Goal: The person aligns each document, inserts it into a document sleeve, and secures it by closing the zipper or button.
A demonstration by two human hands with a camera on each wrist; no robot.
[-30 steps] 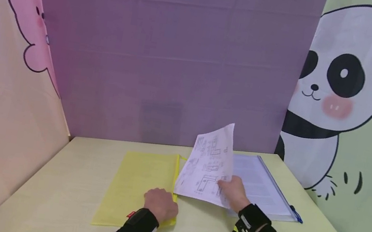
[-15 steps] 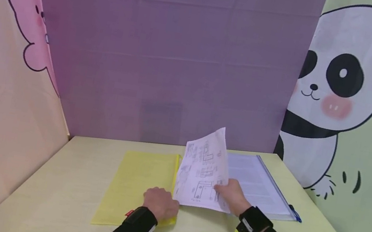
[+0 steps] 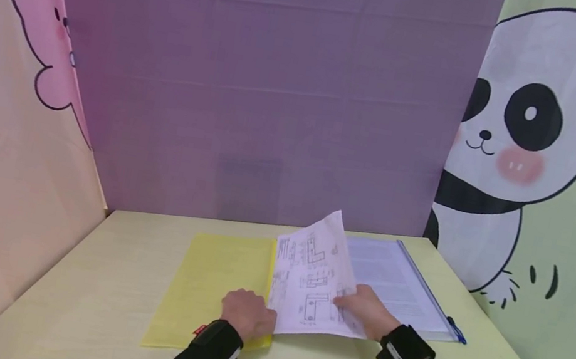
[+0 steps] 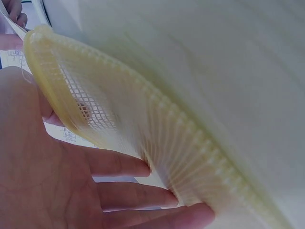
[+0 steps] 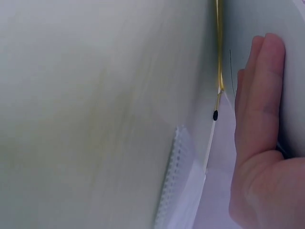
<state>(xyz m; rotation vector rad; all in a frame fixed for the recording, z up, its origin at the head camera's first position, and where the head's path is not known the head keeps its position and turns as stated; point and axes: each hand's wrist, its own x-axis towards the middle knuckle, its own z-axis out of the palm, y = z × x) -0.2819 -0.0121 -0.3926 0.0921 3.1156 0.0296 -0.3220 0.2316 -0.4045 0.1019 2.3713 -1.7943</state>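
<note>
A yellow mesh zip pouch (image 3: 221, 270) lies flat left of centre. My left hand (image 3: 248, 314) grips its right-hand edge near the front corner. In the left wrist view the mesh (image 4: 157, 138) bulges up in a curve, with several fingers (image 4: 124, 164) against it. My right hand (image 3: 368, 310) pinches a white printed sheet (image 3: 307, 271) with line drawings, thumb on top. The sheet's left edge meets the pouch's right edge, and its far corner curls upward. In the right wrist view the fingers (image 5: 264, 86) lie straight behind the sheet (image 5: 219, 162).
A clear zip pouch (image 3: 391, 279) with a blue pull tab and a text page showing lies at the right, partly covered by the sheet. The pale table (image 3: 94, 280) ends at a purple backdrop (image 3: 255, 104), with cartoon-printed cloth walls on both sides.
The sheet has come down lower and flatter, its left edge now along the yellow pouch's side. My right hand has moved slightly toward me; the left has stayed on the pouch.
</note>
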